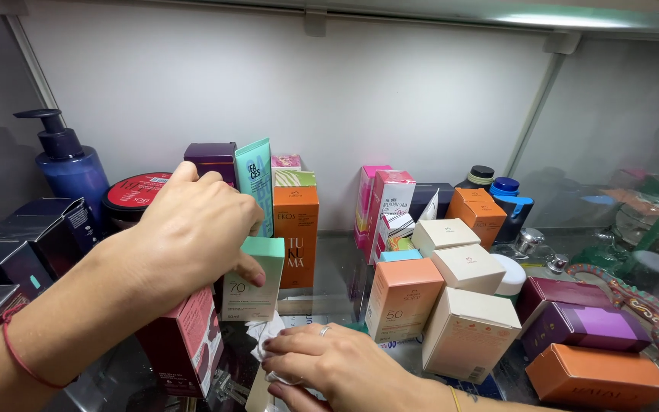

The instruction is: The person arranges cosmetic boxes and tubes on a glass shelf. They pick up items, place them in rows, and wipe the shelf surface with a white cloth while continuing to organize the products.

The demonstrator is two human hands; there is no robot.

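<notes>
Left hand [192,233] curled over a pale mint-topped cardboard box [253,278], fingers closed on its top. Right hand [337,366] pressed flat, fingers loosely bent, on crumpled white cloth [265,336] over the glass shelf [329,263].

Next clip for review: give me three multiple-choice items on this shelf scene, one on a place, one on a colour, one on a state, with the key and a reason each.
1. Where does the pump bottle stand?
A. far left, at the back
B. far right, at the front
C. centre, lying down

2. What colour is the top of the small box at the left hand?
A. mint green
B. black
C. yellow

3. What is the right hand doing?
A. raised in the air
B. pressing down on a white cloth
C. holding the pump bottle

Key: 1 A, the blue bottle stands by the left wall; 2 A, its lid is pale green; 3 B, the hand lies flat on crumpled white material.
</notes>
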